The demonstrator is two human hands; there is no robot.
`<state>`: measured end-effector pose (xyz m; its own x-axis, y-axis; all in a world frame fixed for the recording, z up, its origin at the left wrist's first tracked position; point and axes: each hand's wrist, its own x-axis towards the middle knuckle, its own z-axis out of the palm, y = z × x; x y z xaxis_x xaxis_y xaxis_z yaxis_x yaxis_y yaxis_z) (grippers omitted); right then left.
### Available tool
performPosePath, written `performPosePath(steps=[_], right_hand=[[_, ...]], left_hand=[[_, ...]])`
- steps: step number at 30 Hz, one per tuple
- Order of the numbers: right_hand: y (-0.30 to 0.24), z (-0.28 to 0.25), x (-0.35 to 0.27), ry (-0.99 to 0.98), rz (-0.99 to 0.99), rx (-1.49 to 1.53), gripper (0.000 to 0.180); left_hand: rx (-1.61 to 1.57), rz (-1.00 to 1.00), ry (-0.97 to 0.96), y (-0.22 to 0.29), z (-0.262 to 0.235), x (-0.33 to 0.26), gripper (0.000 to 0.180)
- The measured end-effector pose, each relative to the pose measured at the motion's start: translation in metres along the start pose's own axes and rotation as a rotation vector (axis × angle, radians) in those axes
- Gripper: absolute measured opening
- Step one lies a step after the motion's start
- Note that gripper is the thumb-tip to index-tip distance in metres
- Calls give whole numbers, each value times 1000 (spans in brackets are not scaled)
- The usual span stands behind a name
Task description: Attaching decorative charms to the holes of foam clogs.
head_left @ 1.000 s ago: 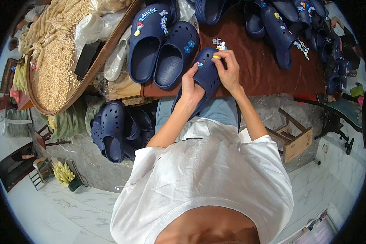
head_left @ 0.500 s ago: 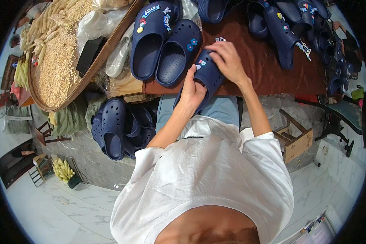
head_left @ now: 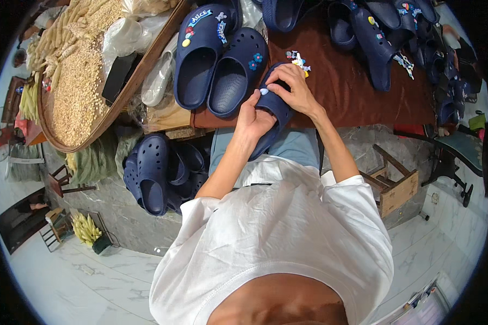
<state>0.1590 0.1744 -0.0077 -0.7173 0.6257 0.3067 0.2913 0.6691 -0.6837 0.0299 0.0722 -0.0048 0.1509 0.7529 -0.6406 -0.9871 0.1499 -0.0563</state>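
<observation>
So closest in you've got the person's white t-shirt (head_left: 276, 238) filling the bottom, with both bare forearms reaching up from it. The left hand (head_left: 253, 116) is wrapped around the lower part of a navy clog (head_left: 271, 111), gripping it from the side, and the right hand (head_left: 293, 89) is clamped over the top of the same clog with the fingers curled down onto its upper, right next to a small pale charm (head_left: 264, 92) stuck on the shoe. The clog is held up just over the near edge of the brown tabletop (head_left: 352, 92), tilted, toe end pointing away. Down to the left, below the tabletop edge, there's a pile of more navy clogs (head_left: 154, 176) sitting on the grey stone ledge. Just past the hands is a little heap of loose colourful charms (head_left: 298, 58) on the tabletop, and to the left of that a decorated pair of navy clogs (head_left: 219, 59) lying side by side, soles down. Further back right is a whole row of other navy clogs (head_left: 379, 38). Off to the far left there's a big round woven tray (head_left: 141, 70) full of pale grain.
</observation>
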Motion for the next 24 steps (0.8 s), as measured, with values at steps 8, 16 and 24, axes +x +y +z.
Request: performPosePath(steps=[8, 16, 24], right_hand=[[6, 4, -7, 77, -99, -50, 13], [50, -1, -10, 416, 278, 378, 14], [25, -16, 1, 365, 116, -102, 19]], left_hand=[[-110, -20, 4, 0, -6, 4, 38], [30, 61, -75, -2, -12, 6, 51], [-69, 3, 14, -5, -24, -6, 50]])
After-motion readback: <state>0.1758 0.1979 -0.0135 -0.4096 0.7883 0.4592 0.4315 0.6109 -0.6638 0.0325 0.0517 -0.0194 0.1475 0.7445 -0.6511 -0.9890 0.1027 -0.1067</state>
